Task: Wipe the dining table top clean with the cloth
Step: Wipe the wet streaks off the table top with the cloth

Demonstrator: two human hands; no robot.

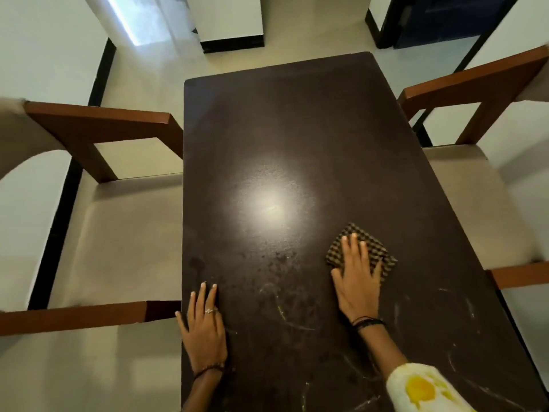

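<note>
A dark brown dining table top (pixel 297 138) fills the middle of the view, with a bright light reflection at its centre and pale smears and streaks (pixel 282 310) on its near half. A folded brown checked cloth (pixel 375 248) lies flat on the table, right of centre. My right hand (pixel 358 281) presses down on the cloth with its fingers spread, covering the cloth's near part. Near the table's left edge, my left hand (pixel 205 325) rests flat on the bare wood, fingers apart, holding nothing.
A chair with a beige seat and brown wooden arms (pixel 118 233) stands tight against the table's left side. A matching chair (pixel 481 188) stands on the right. Pale floor (pixel 166 63) and white walls with black skirting lie beyond the far end.
</note>
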